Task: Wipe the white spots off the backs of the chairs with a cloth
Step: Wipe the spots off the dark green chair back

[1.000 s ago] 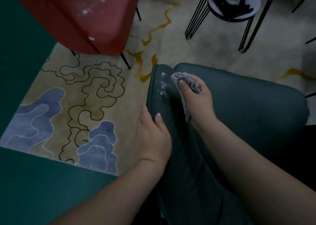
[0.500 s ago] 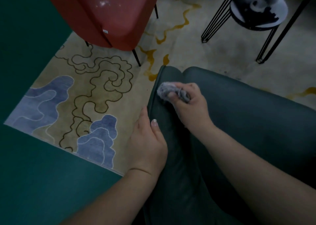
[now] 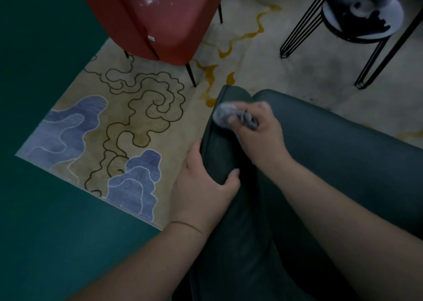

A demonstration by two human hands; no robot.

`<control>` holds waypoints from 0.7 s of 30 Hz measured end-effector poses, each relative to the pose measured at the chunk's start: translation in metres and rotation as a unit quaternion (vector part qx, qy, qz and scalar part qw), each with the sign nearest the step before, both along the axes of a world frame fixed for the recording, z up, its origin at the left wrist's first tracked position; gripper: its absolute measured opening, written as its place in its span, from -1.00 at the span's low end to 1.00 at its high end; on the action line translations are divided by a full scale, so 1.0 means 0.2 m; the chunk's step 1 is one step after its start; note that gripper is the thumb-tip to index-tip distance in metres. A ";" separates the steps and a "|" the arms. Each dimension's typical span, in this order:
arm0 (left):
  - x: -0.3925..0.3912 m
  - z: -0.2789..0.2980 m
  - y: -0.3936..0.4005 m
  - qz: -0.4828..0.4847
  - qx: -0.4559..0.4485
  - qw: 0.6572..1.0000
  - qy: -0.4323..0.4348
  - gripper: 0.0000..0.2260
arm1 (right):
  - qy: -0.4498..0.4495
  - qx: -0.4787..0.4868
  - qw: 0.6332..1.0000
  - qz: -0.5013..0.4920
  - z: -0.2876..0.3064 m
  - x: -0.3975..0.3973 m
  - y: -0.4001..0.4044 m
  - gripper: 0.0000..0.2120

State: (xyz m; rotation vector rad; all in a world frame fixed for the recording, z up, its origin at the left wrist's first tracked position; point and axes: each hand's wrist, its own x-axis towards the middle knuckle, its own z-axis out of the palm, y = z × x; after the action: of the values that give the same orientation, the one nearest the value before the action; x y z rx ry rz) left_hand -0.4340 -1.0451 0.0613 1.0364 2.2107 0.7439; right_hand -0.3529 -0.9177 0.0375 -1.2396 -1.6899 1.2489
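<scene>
Head view: cloth (image 3: 225, 115) inside right grip (image 3: 256, 129).

Under the right hand (image 3: 261, 131) the green chair (image 3: 332, 163) looked like smooth, matt leatherette, and the cloth (image 3: 223, 115) it gripped was fuzzy grey fabric. Beyond it, the red chair (image 3: 164, 26) had a slight sheen, speckled white, on thin black metal legs (image 3: 191, 75). Left of the left hand (image 3: 201, 193) lay a short-piled woven rug (image 3: 119, 126).

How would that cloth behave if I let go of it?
The cloth is bunched in the right hand, so it is probably soft and floppy. It looks light and would likely slump on the green chair, not roll.
</scene>
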 end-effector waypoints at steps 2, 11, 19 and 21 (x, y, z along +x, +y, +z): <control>0.00 0.00 0.00 0.002 0.003 1.000 -0.002 -0.18 | -0.006 -0.026 0.999 -0.032 0.02 -0.08 0.10 -0.77; 0.00 -0.01 0.00 -0.027 0.005 1.000 0.011 -0.19 | -0.019 0.093 0.988 0.126 -0.03 0.13 -0.11 -0.65; 0.00 -0.01 0.00 -0.028 0.021 0.999 0.017 -0.17 | 0.023 0.026 0.992 0.123 -0.04 0.13 -0.12 -0.66; -0.01 -0.01 0.00 -0.029 0.022 0.999 0.017 -0.16 | 0.035 0.009 0.989 0.143 -0.05 0.20 -0.17 -0.67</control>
State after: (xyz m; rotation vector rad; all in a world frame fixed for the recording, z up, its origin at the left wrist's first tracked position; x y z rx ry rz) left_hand -0.4352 -1.0450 0.0593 1.1385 2.1918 0.7581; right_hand -0.3132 -0.9516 0.0273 -0.9519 -1.8700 1.4227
